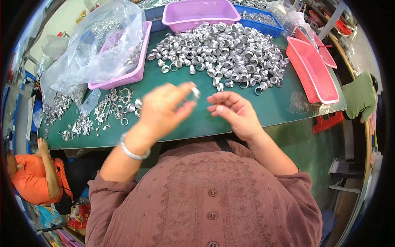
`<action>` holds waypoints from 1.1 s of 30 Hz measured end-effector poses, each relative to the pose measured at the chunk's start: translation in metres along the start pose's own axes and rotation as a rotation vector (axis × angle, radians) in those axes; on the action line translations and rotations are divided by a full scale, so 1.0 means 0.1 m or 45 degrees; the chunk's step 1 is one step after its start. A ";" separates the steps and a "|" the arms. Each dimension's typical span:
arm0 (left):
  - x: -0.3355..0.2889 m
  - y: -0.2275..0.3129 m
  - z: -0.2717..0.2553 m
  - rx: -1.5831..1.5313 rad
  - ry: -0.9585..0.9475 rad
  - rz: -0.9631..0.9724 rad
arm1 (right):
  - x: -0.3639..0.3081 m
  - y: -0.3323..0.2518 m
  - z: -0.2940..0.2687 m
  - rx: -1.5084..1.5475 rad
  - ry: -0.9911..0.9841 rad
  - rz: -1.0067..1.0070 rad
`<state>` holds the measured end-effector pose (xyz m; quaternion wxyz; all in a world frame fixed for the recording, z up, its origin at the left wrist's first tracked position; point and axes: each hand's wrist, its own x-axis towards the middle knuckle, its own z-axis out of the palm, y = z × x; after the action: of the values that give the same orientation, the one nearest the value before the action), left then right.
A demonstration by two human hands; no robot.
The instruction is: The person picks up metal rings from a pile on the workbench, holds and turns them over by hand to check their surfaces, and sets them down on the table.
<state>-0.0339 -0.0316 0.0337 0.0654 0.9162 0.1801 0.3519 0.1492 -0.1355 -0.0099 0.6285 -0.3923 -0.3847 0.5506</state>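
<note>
My left hand [163,108], a little blurred, pinches a silver ring [196,94] between thumb and forefinger above the green table [181,122]. To its right, my right hand [236,113] hovers with half-bent fingers, apart from the ring and with nothing visible in it. A big heap of silver rings [224,51] lies on the table beyond both hands. Left of my left hand, smaller groups of rings and metal pieces [115,105] are spread near the table's front edge.
At the left, clear plastic bags [103,53] lie over a pink basket [144,57]. A purple basket [201,12] and a blue tray [275,31] stand behind the heap, red baskets [314,74] at the right. A person in orange [35,179] sits left; another in green [359,95] is right.
</note>
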 end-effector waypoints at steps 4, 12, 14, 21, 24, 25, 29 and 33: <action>0.31 -0.64 -0.58 0.453 0.460 -0.083 | 0.12 -0.06 -0.39 -0.742 0.328 -0.320; 0.57 -1.31 -1.13 1.128 0.191 -0.420 | 0.37 -0.13 -0.43 -1.703 0.275 -0.588; 0.61 -1.12 -0.88 0.870 0.381 -0.085 | 0.39 -0.11 -0.40 -1.861 0.250 -0.472; 0.46 -0.13 0.62 -0.127 -0.291 -0.316 | 0.52 -0.03 -0.32 -2.009 0.328 -0.380; 0.52 -0.22 0.95 -0.148 -0.419 -0.474 | 0.53 -0.02 -0.33 -1.961 0.336 -0.359; 0.53 -0.25 1.00 -0.154 -0.421 -0.475 | 0.52 -0.01 -0.34 -1.939 0.340 -0.359; 0.56 -0.32 1.09 -0.307 -0.523 -0.549 | 0.47 -0.01 -0.41 -1.818 0.337 -0.371; 0.47 -0.36 1.07 -0.503 -0.493 -0.491 | 0.45 -0.01 -0.46 -1.676 0.384 -0.431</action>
<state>0.0598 0.0207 -0.0256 0.3399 0.8848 0.2627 0.1804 0.1957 -0.0941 -0.0251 0.3838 -0.6985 -0.6029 0.0369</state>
